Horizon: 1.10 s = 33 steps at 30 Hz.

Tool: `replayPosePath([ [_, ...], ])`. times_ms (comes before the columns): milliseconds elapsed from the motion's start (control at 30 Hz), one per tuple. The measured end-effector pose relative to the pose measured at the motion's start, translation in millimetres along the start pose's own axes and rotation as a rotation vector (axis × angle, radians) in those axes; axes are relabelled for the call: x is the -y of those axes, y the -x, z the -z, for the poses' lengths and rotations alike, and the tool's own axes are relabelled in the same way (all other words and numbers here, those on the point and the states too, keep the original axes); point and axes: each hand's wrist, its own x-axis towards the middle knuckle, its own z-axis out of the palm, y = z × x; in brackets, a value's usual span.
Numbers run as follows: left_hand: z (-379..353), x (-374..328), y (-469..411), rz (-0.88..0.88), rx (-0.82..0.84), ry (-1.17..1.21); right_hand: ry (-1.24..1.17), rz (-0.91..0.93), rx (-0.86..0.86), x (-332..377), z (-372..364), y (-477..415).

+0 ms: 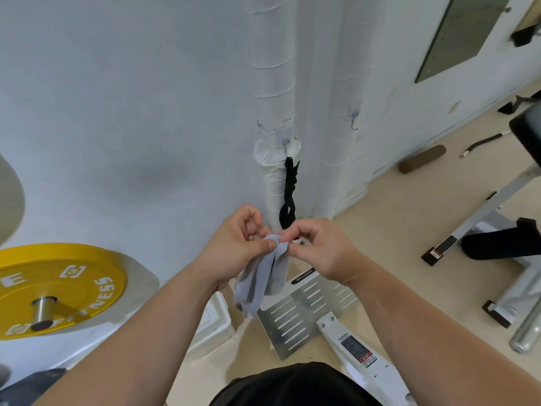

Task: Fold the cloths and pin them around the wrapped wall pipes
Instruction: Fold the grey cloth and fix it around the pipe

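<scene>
Pinching the top edge of the grey cloth (pixel 257 284) between thumb and forefinger of my left hand (pixel 237 249), I have my right hand (pixel 319 250) pinching the same gathered edge just beside it, the other fingers curled in. The cloth hangs down from both pinches in loose, bunched folds, in the air in front of the nearer wrapped pipe (pixel 273 183) and not touching it. There may be something small under my right fingertips, perhaps a pin, but I cannot tell.

I judge I am in the folding step: the edge is gathered, but the cloth is not yet a neat band, and nothing of it is round a pipe. A second wrapped pipe (pixel 342 83) stands just to the right, and a black strap (pixel 289 191) dangles between the two.

Next I should square the fold so the layers lie flat, then lift it to the pipe and draw it round snugly, keeping clear of the strap. That needs one hand to hold the overlap tight while the other sets the pin through all layers.
</scene>
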Motion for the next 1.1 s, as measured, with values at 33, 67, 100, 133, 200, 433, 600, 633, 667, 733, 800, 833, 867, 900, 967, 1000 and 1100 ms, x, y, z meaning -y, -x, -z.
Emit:
replayPosePath([
  [33, 1.4, -0.4, -1.5, 0.001, -0.023, -0.009, -0.017, -0.017, -0.027, 0.8, -0.3, -3.8],
  [67, 3.2, 0.3, -2.5, 0.009, -0.038, -0.037, -0.041, -0.038, -0.058, 1.3, -0.2, -6.9],
  [100, 5.7, 2.3, -2.7, 0.023, -0.04, -0.081, -0.065, -0.061, -0.097, 1.1, 0.7, -9.3],
  [133, 9.0, 4.6, -2.0, 0.05, -0.036, -0.129, -0.081, -0.082, -0.139, 0.7, 2.3, -11.5],
  [200, 16.5, 11.1, 0.3, 0.101, -0.049, -0.181, -0.092, -0.096, -0.21, -0.4, 8.4, -14.1],
  [433, 24.3, 21.2, 10.3, 0.122, -0.125, -0.079, -0.101, -0.136, -0.252, 0.5, 27.2, -10.5],
  [600, 4.8, 9.6, 6.2, 0.082, -0.148, -0.028, -0.08, -0.146, -0.225, -2.4, 26.1, -6.2],
  [633, 1.7, 8.3, 5.4, 0.083, -0.141, -0.034, -0.087, -0.146, -0.225, -2.0, 25.5, -5.2],
  [667, -0.8, 8.3, 4.3, 0.084, -0.132, -0.046, -0.094, -0.144, -0.225, -1.7, 24.6, -4.7],
  [733, -6.2, 8.1, 3.8, 0.088, -0.117, -0.049, -0.087, -0.137, -0.21, -2.4, 23.1, -4.9],
  [800, -11.4, 8.4, 3.8, 0.074, -0.135, -0.017, -0.048, -0.123, -0.178, -3.6, 21.6, -4.6],
  [833, -13.9, 7.8, 3.9, 0.07, -0.151, -0.006, -0.013, -0.102, -0.161, -4.3, 21.2, -3.5],
  [867, -15.3, 7.9, 3.4, 0.07, -0.17, 0.001, 0.028, -0.072, -0.15, -5.7, 21.0, -2.3],
  [900, -16.1, 7.7, 3.1, 0.069, -0.194, 0.009, 0.056, -0.05, -0.139, -8.0, 21.3, -0.7],
  [967, -14.2, 9.6, 2.4, 0.065, -0.279, -0.015, 0.05, -0.066, -0.104, -12.6, 23.3, 3.6],
  [1000, -11.4, 10.8, 2.1, 0.062, -0.331, -0.042, 0.031, -0.086, -0.08, -14.0, 24.8, 5.6],
  [1100, -2.3, 15.2, 1.5, 0.04, -0.421, -0.041, 0.004, -0.117, -0.018, -12.4, 27.6, 9.5],
])
